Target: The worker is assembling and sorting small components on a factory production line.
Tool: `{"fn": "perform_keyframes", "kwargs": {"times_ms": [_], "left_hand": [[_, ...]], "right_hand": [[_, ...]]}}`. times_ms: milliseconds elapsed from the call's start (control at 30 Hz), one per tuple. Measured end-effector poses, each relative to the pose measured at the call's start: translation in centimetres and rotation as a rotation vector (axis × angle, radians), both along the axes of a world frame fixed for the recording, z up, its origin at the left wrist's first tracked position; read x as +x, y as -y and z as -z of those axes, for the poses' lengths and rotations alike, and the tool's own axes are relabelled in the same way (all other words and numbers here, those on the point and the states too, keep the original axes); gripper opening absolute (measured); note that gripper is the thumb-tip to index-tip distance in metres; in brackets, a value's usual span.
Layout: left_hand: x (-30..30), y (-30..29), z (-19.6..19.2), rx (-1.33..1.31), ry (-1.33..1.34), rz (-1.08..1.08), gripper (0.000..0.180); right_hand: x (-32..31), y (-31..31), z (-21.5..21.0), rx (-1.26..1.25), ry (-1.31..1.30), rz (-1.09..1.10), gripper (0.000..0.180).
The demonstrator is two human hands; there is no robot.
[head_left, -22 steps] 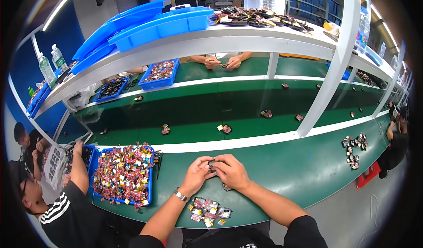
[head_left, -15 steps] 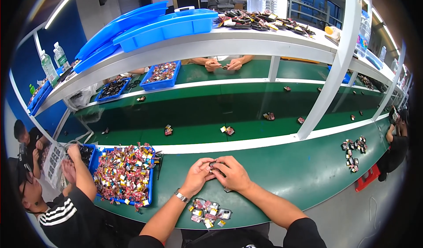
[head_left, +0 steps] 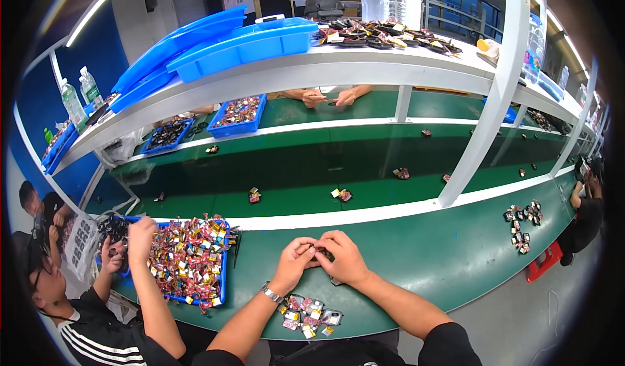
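Both of my hands meet over the green work surface. My left hand [head_left: 294, 262], with a metal watch on its wrist, pinches one side of a small dark casing [head_left: 320, 254]; the fingers of my right hand [head_left: 344, 259] close on its other side. Most of that casing is hidden by the fingers. Beneath my right hand, the edge of another dark piece [head_left: 335, 281] shows on the table. Closer to me, beside my left forearm, lies a cluster of open black casings [head_left: 311, 315] with red wires and white and yellow parts.
At left, a blue tray [head_left: 224, 281] brims with red-wired, yellow-and-white parts. A co-worker [head_left: 97, 314] sits beside it, one arm over it. Several assemblies ride the green belt [head_left: 286, 193] ahead. More casings [head_left: 523, 226] lie at right. A white post [head_left: 485, 106] supports the overhead shelf.
The co-worker at left has moved an arm over the tray of parts. Pieces on the belt have shifted slightly right. My hands stay nearly in place around the small casing.
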State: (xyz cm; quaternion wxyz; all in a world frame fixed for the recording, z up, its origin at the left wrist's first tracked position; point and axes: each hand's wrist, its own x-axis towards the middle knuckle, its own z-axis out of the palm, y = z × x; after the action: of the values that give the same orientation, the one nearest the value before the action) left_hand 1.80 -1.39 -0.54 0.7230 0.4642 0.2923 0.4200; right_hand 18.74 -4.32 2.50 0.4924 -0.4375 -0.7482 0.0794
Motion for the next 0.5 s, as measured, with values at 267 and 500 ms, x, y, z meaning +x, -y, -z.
{"fn": "perform_keyframes", "kwargs": {"times_ms": [267,500], "left_hand": [[0.51,0.36,0.3,0.042,-0.158,-0.087,0.019],[0.62,0.53,-0.07,0.108,-0.185,-0.072,0.02]], "right_hand": [[-0.21,0.16,0.74,-0.312,-0.335,-0.039,0.019],[-0.05,0.07,0.59,-0.332,-0.367,-0.026,0.019]]}}
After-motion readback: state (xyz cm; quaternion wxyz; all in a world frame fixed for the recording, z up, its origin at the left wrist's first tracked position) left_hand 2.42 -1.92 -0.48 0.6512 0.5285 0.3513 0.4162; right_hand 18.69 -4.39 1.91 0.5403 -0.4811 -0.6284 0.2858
